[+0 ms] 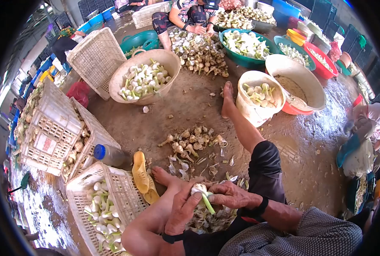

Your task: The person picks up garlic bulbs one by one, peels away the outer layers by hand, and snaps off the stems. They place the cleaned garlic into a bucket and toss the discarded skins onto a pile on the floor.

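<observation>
Over my lap, my left hand (184, 206) is closed around the white bulb of a garlic (200, 188) with a short green stem. My right hand (234, 194) pinches the same garlic from the other side, thumb close to the stem. Loose papery skins (211, 222) lie below, between my legs. On the floor just ahead is a small heap of brownish, unpeeled garlic (189, 143). Cleaned white garlic bulbs with green stems (102, 213) fill part of a white plastic crate (81, 184) at my left.
Beyond my right foot stands a white bucket (253, 112) of garlic, beside a large basin (316, 96). Left are a blue-lidded jar (113, 155), yellow slippers (141, 177) and a tipped crate (49, 130). Ahead, another person (185, 15) sits behind a garlic pile (203, 55).
</observation>
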The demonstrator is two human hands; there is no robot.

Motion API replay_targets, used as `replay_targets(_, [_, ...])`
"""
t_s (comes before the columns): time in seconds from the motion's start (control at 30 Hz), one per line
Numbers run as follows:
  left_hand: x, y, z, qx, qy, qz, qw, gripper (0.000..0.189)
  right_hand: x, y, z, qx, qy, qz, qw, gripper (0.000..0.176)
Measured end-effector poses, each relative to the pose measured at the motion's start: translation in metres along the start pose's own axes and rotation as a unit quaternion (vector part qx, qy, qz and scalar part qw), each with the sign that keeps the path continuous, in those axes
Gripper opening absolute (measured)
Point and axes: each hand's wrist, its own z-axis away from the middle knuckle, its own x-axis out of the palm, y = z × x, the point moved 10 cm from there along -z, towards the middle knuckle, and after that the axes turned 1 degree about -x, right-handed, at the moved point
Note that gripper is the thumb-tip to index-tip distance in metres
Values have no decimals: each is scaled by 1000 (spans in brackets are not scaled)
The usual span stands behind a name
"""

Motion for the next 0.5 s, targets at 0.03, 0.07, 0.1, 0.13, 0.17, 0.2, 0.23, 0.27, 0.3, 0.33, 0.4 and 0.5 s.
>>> replay_targets(0.03, [0, -1, 0, 0, 1, 0, 1000, 46, 0, 1, -2, -18, -2, -1, 1000, 35])
replay_targets(0.07, [0, -1, -1, 10, 8, 23, 1000, 49, 3, 2, -1, -17, -4, -3, 1000, 35])
replay_targets(0.1, [-1, 0, -1, 21, 14, 46, 999, 53, 1, 0, -1, -4, 41, -66, 997, 35])
replay_targets(0.13, [-2, 2, -1, 31, 20, 69, 997, 57, -2, -1, 1, 10, 86, -129, 988, 36])
replay_targets(0.17, [-2, 3, -1, 31, 20, 69, 997, 57, -5, -2, 0, 29, 114, -146, 982, 34])
replay_targets(0.2, [-4, 11, 0, 43, 45, 1, 998, 55, -8, -2, 0, 29, 115, -145, 982, 34])
replay_targets(0.23, [-8, 18, 0, 55, 69, -68, 994, 54, -12, -3, -2, 24, 108, -76, 991, 34])
replay_targets(0.27, [-11, 13, -1, 55, 69, -68, 994, 54, -14, -2, -4, 20, 101, -6, 995, 33])
replay_targets(0.3, [-9, 19, -1, 114, 58, -157, 979, 49, -14, -6, -7, -21, 107, 59, 992, 33])
replay_targets(0.33, [-4, 26, 2, 174, 47, -243, 953, 44, -13, -4, -7, -21, 107, 59, 992, 33])
replay_targets(0.4, [-2, 31, 4, 200, 67, -285, 935, 35, -11, -10, -7, -50, 112, 78, 989, 36])
replay_targets(0.5, [0, 43, 6, 239, 102, -339, 904, 22, -11, -8, -8, -46, 111, 118, 986, 38])
